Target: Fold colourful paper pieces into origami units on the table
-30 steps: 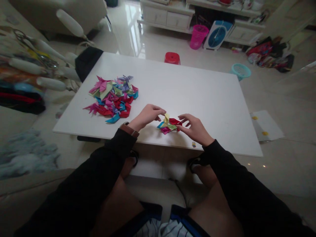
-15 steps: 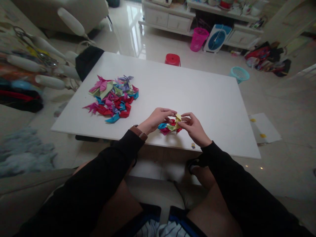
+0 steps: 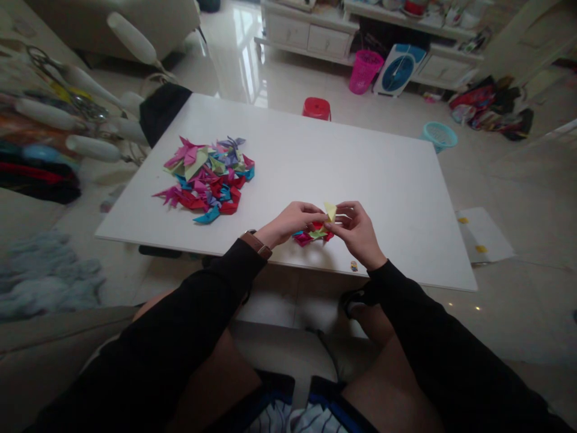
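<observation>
Between my two hands is a pale yellow folded paper crane, one pointed part sticking up. My left hand, with a brown watch strap at the wrist, is closed on its left side. The fingers of my right hand pinch it from the right. Beneath them several folded papers in pink, red, blue and green lie on the white table, partly hidden by my fingers. To the left is a large heap of colourful folded paper cranes.
A small cartoon sticker is at the table's near edge. Beyond the far edge are a red stool, a pink basket, a blue-and-white fan and a turquoise basket. A lamp with white arms stands at the left.
The yellow paper has been turned, so its pointed part now stands higher between my hands. My left fingers have moved right and lower, closer to my right fingers.
</observation>
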Motion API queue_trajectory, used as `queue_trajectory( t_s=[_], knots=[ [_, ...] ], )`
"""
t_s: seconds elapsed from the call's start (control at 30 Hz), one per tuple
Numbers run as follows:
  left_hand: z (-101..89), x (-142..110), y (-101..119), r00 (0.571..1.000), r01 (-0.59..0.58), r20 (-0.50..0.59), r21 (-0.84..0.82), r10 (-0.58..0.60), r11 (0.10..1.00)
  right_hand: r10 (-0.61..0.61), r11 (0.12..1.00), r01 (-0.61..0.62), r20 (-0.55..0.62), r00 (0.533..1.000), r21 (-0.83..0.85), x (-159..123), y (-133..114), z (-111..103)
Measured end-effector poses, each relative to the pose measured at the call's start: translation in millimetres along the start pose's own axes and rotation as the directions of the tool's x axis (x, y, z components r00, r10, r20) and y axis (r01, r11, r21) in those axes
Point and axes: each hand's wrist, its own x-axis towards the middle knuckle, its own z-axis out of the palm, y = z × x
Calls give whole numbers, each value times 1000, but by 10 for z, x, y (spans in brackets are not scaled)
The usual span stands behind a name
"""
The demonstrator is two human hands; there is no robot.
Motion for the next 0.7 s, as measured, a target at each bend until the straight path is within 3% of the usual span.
queue_trajectory(
  t_s=[0.33,0.53,0.7],
  knots=[
    [-6,19,-77,993,-60,100,35,56,998,-40,999,40,-2,999,-31,-41,-40,14],
    [-15,42,-108,995,-85,57,82,81,993,-51,999,50,-15,999,-21,-65,-24,4],
    [-21,50,-120,993,-115,29,108,113,987,-74,995,67,-94,993,-73,-57,19,-21]
  ],
)
